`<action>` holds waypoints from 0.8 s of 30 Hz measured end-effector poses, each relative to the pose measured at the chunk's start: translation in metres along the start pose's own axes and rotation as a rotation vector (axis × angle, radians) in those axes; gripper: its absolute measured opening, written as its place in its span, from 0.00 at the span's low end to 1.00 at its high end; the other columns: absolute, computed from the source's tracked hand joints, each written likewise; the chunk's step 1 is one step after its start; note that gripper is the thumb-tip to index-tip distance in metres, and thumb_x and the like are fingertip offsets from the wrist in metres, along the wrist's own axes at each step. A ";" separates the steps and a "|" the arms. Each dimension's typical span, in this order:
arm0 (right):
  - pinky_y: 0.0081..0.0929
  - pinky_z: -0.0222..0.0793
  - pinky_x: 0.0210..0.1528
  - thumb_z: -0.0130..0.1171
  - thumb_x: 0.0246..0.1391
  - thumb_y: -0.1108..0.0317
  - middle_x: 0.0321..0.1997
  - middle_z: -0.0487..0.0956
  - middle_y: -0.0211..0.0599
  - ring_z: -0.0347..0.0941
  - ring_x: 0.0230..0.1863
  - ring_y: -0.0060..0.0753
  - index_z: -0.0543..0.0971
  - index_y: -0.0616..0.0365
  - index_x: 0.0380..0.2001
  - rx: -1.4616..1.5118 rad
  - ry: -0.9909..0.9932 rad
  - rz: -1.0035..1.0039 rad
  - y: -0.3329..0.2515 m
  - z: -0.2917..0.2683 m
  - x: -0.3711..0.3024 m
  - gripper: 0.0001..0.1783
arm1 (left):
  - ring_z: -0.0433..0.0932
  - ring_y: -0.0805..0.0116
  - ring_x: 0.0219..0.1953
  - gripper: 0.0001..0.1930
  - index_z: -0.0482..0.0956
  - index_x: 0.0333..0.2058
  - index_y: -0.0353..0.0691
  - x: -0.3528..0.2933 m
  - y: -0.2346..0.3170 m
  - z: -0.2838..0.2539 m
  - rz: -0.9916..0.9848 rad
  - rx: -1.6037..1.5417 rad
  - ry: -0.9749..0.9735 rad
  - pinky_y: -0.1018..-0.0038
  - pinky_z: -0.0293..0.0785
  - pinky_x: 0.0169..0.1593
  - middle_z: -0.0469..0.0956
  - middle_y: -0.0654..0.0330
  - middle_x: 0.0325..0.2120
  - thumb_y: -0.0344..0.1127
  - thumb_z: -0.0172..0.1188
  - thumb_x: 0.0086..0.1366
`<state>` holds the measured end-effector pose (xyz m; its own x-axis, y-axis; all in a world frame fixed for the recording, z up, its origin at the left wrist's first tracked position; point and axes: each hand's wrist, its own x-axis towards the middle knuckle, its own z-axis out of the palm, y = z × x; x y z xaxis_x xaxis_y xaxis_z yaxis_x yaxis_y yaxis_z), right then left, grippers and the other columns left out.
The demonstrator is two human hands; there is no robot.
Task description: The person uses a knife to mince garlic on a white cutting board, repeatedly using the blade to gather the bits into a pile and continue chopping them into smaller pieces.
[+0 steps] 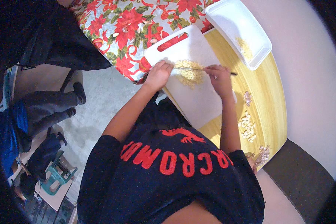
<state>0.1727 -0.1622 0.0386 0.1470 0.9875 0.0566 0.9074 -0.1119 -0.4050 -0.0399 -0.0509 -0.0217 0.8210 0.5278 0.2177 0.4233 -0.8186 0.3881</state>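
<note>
Red lettering [168,171] spans the shirt [145,194]; right fingers [213,69] clamp a knife [189,68], left fingers [164,65] together at its tip.

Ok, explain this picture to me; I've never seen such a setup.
There is no machine here, just a person's two bare hands, filmed from above by a fisheye camera worn on the head, which bends straight edges. The right hand grips a knife by its handle; the left hand is at the blade's other end. Beneath it, chopped garlic lies on a white cutting board. A white tray at the upper right holds some more. Peeled garlic cloves and what look like garlic skins lie on the wood-grain table. A poinsettia-print tablecloth spreads at the upper left.
</note>
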 end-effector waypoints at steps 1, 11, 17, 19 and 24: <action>0.33 0.57 0.45 0.49 0.42 0.72 0.34 0.76 0.28 0.68 0.39 0.34 0.79 0.48 0.29 -0.044 -0.036 -0.039 -0.011 -0.018 0.009 0.11 | 0.69 0.61 0.39 0.13 0.72 0.35 0.33 0.001 0.001 0.000 0.008 -0.011 0.022 0.69 0.66 0.45 0.72 0.55 0.30 0.28 0.46 0.49; 0.30 0.56 0.45 0.52 0.40 0.74 0.33 0.76 0.25 0.69 0.38 0.28 0.79 0.47 0.29 0.026 0.110 0.071 0.000 0.020 -0.029 0.12 | 0.69 0.61 0.40 0.13 0.72 0.34 0.33 0.000 -0.002 0.000 0.083 0.070 0.032 0.69 0.66 0.46 0.72 0.56 0.30 0.29 0.47 0.48; 0.29 0.55 0.45 0.52 0.41 0.75 0.33 0.76 0.25 0.69 0.37 0.27 0.79 0.48 0.30 -0.100 0.127 0.093 -0.023 0.015 -0.040 0.12 | 0.69 0.62 0.42 0.17 0.71 0.39 0.33 0.000 -0.004 -0.006 0.151 0.115 -0.042 0.71 0.64 0.48 0.73 0.56 0.33 0.29 0.47 0.48; 0.29 0.55 0.45 0.52 0.41 0.76 0.33 0.76 0.25 0.69 0.37 0.28 0.79 0.48 0.30 -0.151 0.098 0.090 -0.024 0.021 -0.047 0.12 | 0.69 0.61 0.43 0.16 0.71 0.38 0.33 0.002 -0.004 -0.008 0.172 0.128 -0.080 0.70 0.64 0.49 0.72 0.56 0.34 0.29 0.48 0.48; 0.30 0.54 0.44 0.53 0.41 0.76 0.33 0.76 0.26 0.69 0.37 0.28 0.79 0.46 0.30 -0.128 0.189 0.110 -0.031 0.025 -0.052 0.13 | 0.69 0.61 0.39 0.11 0.71 0.31 0.33 0.003 -0.011 -0.006 0.274 0.142 0.024 0.70 0.66 0.45 0.72 0.56 0.29 0.29 0.48 0.48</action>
<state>0.1272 -0.2072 0.0251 0.3079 0.9317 0.1929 0.9226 -0.2428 -0.2997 -0.0440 -0.0389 -0.0195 0.9033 0.2867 0.3191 0.2380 -0.9538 0.1831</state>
